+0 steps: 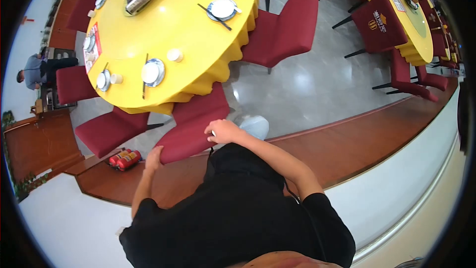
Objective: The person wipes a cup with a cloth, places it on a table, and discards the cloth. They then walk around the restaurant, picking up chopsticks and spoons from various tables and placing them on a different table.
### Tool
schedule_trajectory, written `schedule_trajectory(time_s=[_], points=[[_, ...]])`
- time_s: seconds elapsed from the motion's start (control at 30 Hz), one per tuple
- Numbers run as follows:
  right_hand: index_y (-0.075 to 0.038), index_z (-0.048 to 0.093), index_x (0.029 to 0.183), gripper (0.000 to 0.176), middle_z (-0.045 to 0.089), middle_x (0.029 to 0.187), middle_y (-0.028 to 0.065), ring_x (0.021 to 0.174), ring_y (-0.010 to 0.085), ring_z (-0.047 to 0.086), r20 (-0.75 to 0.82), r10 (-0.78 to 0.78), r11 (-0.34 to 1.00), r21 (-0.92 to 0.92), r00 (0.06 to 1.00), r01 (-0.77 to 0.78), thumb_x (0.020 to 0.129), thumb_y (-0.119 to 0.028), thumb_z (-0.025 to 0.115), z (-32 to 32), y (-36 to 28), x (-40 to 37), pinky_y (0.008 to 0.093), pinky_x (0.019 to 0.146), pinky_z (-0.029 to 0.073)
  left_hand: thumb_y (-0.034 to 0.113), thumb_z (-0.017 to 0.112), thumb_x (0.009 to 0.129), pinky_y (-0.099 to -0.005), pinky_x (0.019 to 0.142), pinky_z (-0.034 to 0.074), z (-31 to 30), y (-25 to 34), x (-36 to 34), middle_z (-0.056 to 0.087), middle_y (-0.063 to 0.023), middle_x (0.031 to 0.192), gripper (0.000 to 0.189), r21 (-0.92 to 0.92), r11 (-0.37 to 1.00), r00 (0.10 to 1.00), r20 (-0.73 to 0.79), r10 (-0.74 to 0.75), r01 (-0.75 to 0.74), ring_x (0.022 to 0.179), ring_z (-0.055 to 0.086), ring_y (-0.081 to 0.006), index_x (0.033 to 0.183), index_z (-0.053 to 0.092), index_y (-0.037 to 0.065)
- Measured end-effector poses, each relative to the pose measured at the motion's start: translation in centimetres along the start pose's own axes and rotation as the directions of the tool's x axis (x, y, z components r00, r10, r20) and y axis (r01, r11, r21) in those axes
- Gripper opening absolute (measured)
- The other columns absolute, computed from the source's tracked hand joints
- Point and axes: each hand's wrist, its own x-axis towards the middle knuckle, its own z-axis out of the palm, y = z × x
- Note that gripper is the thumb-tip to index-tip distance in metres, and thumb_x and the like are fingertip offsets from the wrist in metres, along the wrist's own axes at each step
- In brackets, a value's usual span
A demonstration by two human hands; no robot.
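Left hand (154, 159) was on the near-left corner of the backrest of a burgundy upholstered chair (186, 141), fingers along the edge; can't tell whether they were pinching it. Right hand (225, 132) was at the backrest's right side, fingers loosely bent, contact unclear; a small pale spot at its fingertips was too small to identify. Chair stood with its back to the wearer, seat front at the hanging edge of a round table with a glossy yellow cloth (198, 34). Second burgundy chair (111, 131) was just left, red cylindrical fire extinguishers (129, 160) on the floor near the left hand.
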Motion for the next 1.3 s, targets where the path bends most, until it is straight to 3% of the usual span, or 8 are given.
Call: schedule_trajectory(time_s=[0.07, 0.17, 0.3, 0.43, 0.57, 0.73, 0.9, 1.3], points=[[-0.010, 0.068, 0.093, 0.021, 0.066, 0.091, 0.0088, 0.086, 0.0289, 0.063, -0.096, 0.058, 0.986, 0.160, 0.994, -0.042, 0.074, -0.019, 0.068, -4.3, 1.7, -2.1, 0.0389, 0.076, 0.051, 0.015, 0.087, 0.044, -0.0370, 0.101, 0.041, -1.6, 1.9, 1.9, 0.054, -0.0166, 0.125, 0.091, 0.208, 0.977, 0.973, 0.213, -0.092, 0.047, 0.119, 0.049, -0.0334, 0.125, 0.048, 0.002], [-0.007, 0.067, 0.092, 0.018, 0.067, 0.087, 0.0089, 0.086, 0.0287, 0.064, -0.208, 0.159, 0.940, 0.332, 0.965, -0.083, 0.076, -0.017, 0.066, -10.0, 8.0, -6.0, 0.0371, 0.077, 0.050, 0.036, 0.086, 0.050, -0.0404, 0.088, 0.050, -3.0, 7.2, 11.1, 0.062, -0.0202, 0.113, 0.088, 0.387, 0.913, 0.548, 0.740, -0.390, 0.127, 0.105, 0.059, -0.0346, 0.123, 0.052, 0.001], [-0.006, 0.066, 0.089, 0.016, 0.068, 0.090, 0.0091, 0.086, 0.0291, 0.064, -0.392, 0.300, 0.936, 0.298, 0.870, -0.189, 0.076, -0.015, 0.067, -20.5, 16.2, -11.1, 0.0362, 0.078, 0.050, 0.034, 0.076, 0.070, -0.0403, 0.085, 0.051, -7.2, 26.4, 23.2, 0.064, -0.0218, 0.107, 0.066, -0.425, 0.904, 0.994, 0.105, -0.005, 0.049, 0.100, 0.063, -0.0319, 0.122, 0.053, 0.002], [-0.007, 0.066, 0.090, 0.018, 0.067, 0.087, 0.0087, 0.087, 0.0295, 0.064, -0.473, 0.389, 0.921, 0.178, 0.791, -0.347, 0.074, -0.014, 0.070, -30.5, 21.6, -15.5, 0.0359, 0.078, 0.049, 0.038, 0.073, 0.073, -0.0401, 0.085, 0.048, -9.5, 43.5, 34.2, 0.058, -0.0154, 0.115, 0.059, -0.255, 0.930, 0.940, -0.285, 0.189, -0.264, 0.100, 0.060, -0.0319, 0.119, 0.055, 0.005], [-0.011, 0.063, 0.099, 0.030, 0.066, 0.094, 0.0076, 0.089, 0.0295, 0.063, -0.444, 0.318, 0.937, 0.015, 0.838, -0.348, 0.071, -0.013, 0.073, -42.5, 24.2, -14.7, 0.0376, 0.077, 0.050, 0.045, 0.078, 0.066, -0.0397, 0.090, 0.046, -12.2, 56.4, 43.0, 0.053, -0.0155, 0.122, 0.082, -0.374, 0.908, 0.916, -0.401, 0.024, -0.187, 0.112, 0.053, -0.0300, 0.129, 0.046, 0.004], [-0.017, 0.056, 0.114, 0.052, 0.056, 0.119, 0.0059, 0.092, 0.0283, 0.062, -0.395, 0.074, 0.907, -0.355, 0.916, -0.227, 0.067, -0.009, 0.074, -52.9, 30.8, -8.7, 0.0380, 0.075, 0.051, 0.042, 0.082, 0.059, -0.0433, 0.088, 0.047, -13.3, 65.4, 52.0, 0.051, -0.0233, 0.118, 0.103, -0.236, 0.951, 0.953, -0.179, -0.245, 0.200, 0.109, 0.053, -0.0353, 0.137, 0.030, -0.002], [-0.013, 0.056, 0.110, 0.052, 0.055, 0.114, 0.0065, 0.084, 0.0259, 0.061, -0.187, -0.347, 0.622, -0.779, 0.919, 0.076, 0.063, -0.013, 0.076, -61.0, 35.2, 1.1, 0.0364, 0.067, 0.052, 0.012, 0.069, 0.064, -0.0437, 0.081, 0.048, -12.5, 67.0, 55.3, 0.059, -0.0200, 0.100, 0.059, -0.295, 0.908, 0.872, -0.303, -0.385, 0.298, 0.095, 0.060, -0.0354, 0.116, 0.043, 0.001], [-0.008, 0.067, 0.085, 0.020, 0.060, 0.089, 0.0056, 0.082, 0.0194, 0.062, 0.352, -0.252, 0.557, -0.709, 0.901, 0.433, 0.072, -0.024, 0.070, -68.2, 43.3, 1.7, 0.0306, 0.063, 0.051, 0.013, 0.066, 0.059, -0.0444, 0.078, 0.051, -15.5, 73.2, 54.9, 0.066, -0.0173, 0.096, 0.060, -0.334, 0.855, 0.859, -0.194, -0.474, 0.396, 0.089, 0.063, -0.0360, 0.118, 0.056, 0.011]])
